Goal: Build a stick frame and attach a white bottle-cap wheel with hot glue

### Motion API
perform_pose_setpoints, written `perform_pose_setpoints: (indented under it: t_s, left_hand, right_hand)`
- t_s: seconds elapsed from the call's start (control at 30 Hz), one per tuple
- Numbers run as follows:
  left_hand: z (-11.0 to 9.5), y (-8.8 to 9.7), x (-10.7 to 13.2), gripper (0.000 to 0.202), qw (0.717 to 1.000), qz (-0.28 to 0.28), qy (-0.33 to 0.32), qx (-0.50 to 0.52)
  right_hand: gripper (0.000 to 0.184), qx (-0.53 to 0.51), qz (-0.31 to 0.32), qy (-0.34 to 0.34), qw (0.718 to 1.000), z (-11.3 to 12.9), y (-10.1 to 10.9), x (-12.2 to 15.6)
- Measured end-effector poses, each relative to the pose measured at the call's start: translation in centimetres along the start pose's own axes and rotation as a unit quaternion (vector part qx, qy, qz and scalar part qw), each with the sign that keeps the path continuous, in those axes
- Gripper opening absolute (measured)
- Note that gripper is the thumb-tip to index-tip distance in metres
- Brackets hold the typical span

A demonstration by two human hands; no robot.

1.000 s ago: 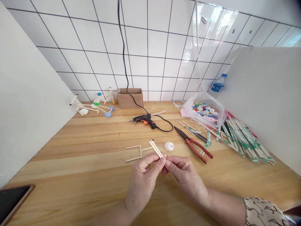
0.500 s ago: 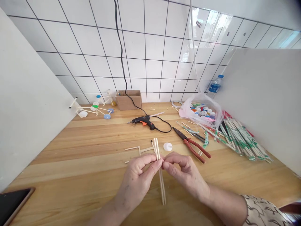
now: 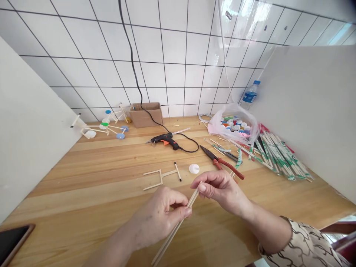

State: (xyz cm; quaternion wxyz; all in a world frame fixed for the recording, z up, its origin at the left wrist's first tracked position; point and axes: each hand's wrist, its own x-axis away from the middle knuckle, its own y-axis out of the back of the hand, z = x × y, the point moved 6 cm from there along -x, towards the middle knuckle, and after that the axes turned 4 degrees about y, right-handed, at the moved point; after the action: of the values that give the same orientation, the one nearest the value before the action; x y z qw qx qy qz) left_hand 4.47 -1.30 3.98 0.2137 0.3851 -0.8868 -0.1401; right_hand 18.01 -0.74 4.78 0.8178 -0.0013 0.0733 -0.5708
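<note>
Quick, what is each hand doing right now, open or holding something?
Left hand: closed, pinching the wooden sticks midway.
Right hand: closed, pinching the same sticks' upper end.

Glue gun [image 3: 164, 139] on table [image 3: 97, 193], box [image 3: 146, 114] behind it at wall [image 3: 172, 55]. Pliers [image 3: 221, 162] right of gun, bag [image 3: 233, 128] farther right. Frame [image 3: 160, 175] left of cap [image 3: 194, 168]; paired sticks [image 3: 172, 231] before both.

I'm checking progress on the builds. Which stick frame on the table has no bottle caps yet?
The fork-shaped stick frame lying flat beyond the left hand; the stick models at the back left carry coloured caps.
</note>
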Motion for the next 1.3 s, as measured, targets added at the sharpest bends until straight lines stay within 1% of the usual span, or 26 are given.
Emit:
perform_pose_setpoints:
  t_s: [0.13, 0.23, 0.3, 0.43, 0.53, 0.67, 0.83, 0.97, 1.07, 1.2, 1.23, 1.3]
  left_hand:
    - [0.5, -0.4, -0.2, 0.025, 0.999, 0.023, 0.043, 0.002]
    - [0.3, -0.5, -0.5, 0.025, 0.997, 0.027, 0.063, 0.034]
    - [0.1, -0.6, -0.8, 0.025, 0.994, 0.023, 0.069, 0.081]
    - [0.8, -1.0, -1.5, 0.026, 0.979, -0.007, 0.097, 0.178]
    - [1.7, -1.2, -2.0, 0.029, 0.973, -0.038, 0.099, 0.206]
    - [2.2, -1.2, -2.3, 0.032, 0.972, -0.062, 0.088, 0.21]
    - [2.7, -1.3, -2.3, 0.031, 0.968, -0.069, 0.095, 0.221]
    - [2.9, -1.3, -2.4, 0.033, 0.977, -0.073, 0.083, 0.183]
    - [2.8, -1.0, -2.4, 0.033, 0.983, -0.09, 0.062, 0.145]
    - [2.8, -0.6, -2.3, 0.031, 0.984, -0.113, 0.039, 0.134]
    - [2.8, -0.5, -2.2, 0.03, 0.983, -0.117, 0.035, 0.138]
    - [2.9, -0.3, -2.2, 0.03, 0.98, -0.125, 0.034, 0.151]
  right_hand:
    - [0.023, 0.045, -0.005, 0.017, 0.999, 0.0, 0.1, -0.1]
    - [0.024, 0.079, -0.038, 0.03, 0.996, 0.0, 0.5, -0.2]
    - [0.025, 0.094, -0.064, 0.034, 0.993, 0.0, 0.9, -0.4]
    - [0.027, 0.098, -0.11, 0.032, 0.989, -0.4, 2.1, -0.7]
    - [0.028, 0.095, -0.147, 0.029, 0.984, -0.8, 3.2, -0.9]
    - [0.027, 0.1, -0.168, 0.026, 0.98, -1.3, 4.1, -1.0]
    - [0.03, 0.113, -0.175, 0.029, 0.978, -1.4, 4.1, -0.9]
    - [0.027, 0.1, -0.176, 0.031, 0.979, -1.5, 3.9, -0.8]
    - [0.027, 0.091, -0.174, 0.033, 0.98, -1.4, 3.8, -0.8]
    - [0.028, 0.092, -0.147, 0.028, 0.984, -0.5, 3.8, -1.2]
    - [0.029, 0.103, -0.147, 0.031, 0.983, 0.0, 4.2, -1.3]
    - [0.028, 0.151, -0.172, 0.042, 0.973, 1.0, 5.5, -1.5]
